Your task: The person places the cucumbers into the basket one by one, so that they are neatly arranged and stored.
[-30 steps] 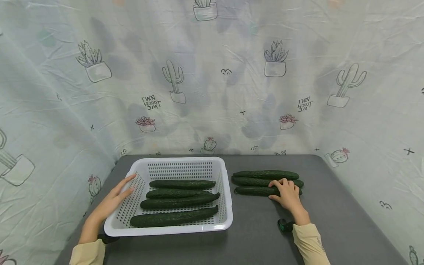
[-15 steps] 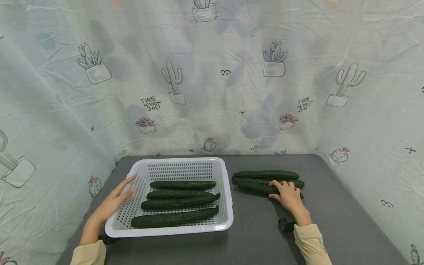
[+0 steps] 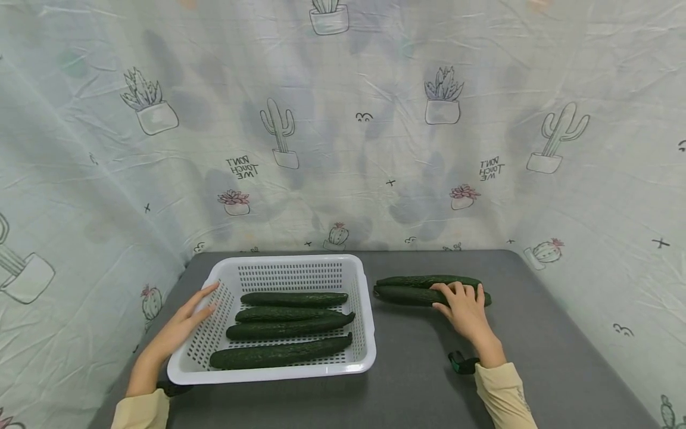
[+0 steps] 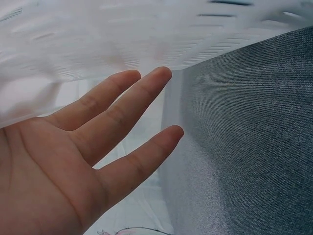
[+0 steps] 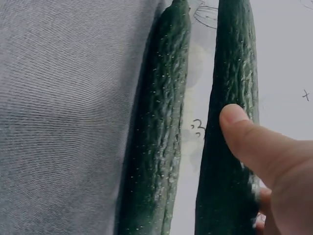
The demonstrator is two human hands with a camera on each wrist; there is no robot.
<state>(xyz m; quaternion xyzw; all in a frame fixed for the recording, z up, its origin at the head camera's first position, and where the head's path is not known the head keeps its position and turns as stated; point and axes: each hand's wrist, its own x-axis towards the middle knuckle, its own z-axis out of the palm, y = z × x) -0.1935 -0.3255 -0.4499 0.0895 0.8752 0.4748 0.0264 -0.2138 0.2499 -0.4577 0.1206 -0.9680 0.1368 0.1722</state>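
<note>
My right hand point(image 3: 467, 313) grips a long dark green cucumber point(image 3: 402, 295), thumb point(image 5: 239, 125) pressed along its side in the right wrist view. That cucumber is raised, with a gap between it and another cucumber point(image 5: 159, 132) lying on the grey table. In the head view a cucumber point(image 3: 412, 280) shows just behind the held one, which covers part of what lies there. At the left, my left hand point(image 3: 179, 328) rests by the side of a white perforated plastic basket point(image 3: 268, 375), its fingers point(image 4: 129, 107) extended and spread. Several cucumbers point(image 3: 289, 328) lie crosswise inside the basket.
The grey table point(image 3: 418, 387) extends around the basket and in front of the cucumbers. A pale curtain point(image 3: 343, 149) printed with cacti encloses the back and both sides. A dark wrist strap point(image 3: 463, 363) is on my right wrist.
My right hand has closed on the front cucumber, tilted it, then lifted it, so it now overlaps the ones behind. My left hand and the basket have stayed in place.
</note>
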